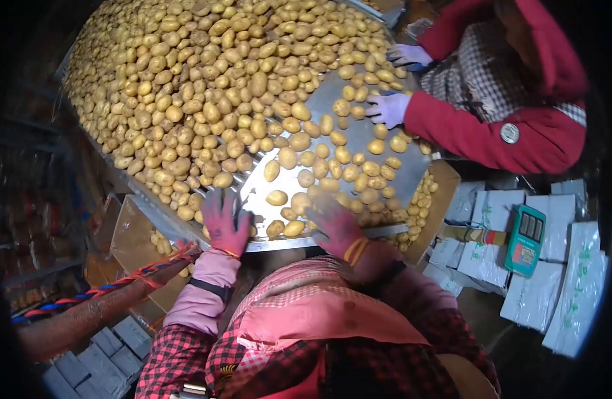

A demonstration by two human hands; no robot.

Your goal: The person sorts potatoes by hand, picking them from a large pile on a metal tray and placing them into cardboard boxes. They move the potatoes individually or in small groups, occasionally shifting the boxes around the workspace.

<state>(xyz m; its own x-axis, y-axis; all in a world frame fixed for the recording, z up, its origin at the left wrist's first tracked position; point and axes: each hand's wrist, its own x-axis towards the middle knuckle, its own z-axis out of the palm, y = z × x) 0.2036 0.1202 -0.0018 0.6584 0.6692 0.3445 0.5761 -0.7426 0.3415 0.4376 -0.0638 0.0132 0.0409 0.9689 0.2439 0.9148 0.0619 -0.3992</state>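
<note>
Loose potatoes (287, 157) lie across a shiny metal sorting table (253, 199) in front of me. At its near edge, my left hand (224, 221) in a pink and grey glove has its fingers spread beside the potato pile. My right hand (334, 226), gloved alike and slightly blurred, reaches over the near rim among the potatoes. Its fingers look stretched out, and no potato shows gripped in them. A large heap of potatoes (186, 86) fills the far and left part of the table.
Across at the right, a co-worker's lilac-gloved hands (388, 110) touch potatoes. A cardboard box (445, 186) holding potatoes stands at the table's right end, another box (130, 233) at the left. White wrapped cartons (482, 266) carry a green device (525, 239). A rope-wrapped pipe (100, 306) runs lower left.
</note>
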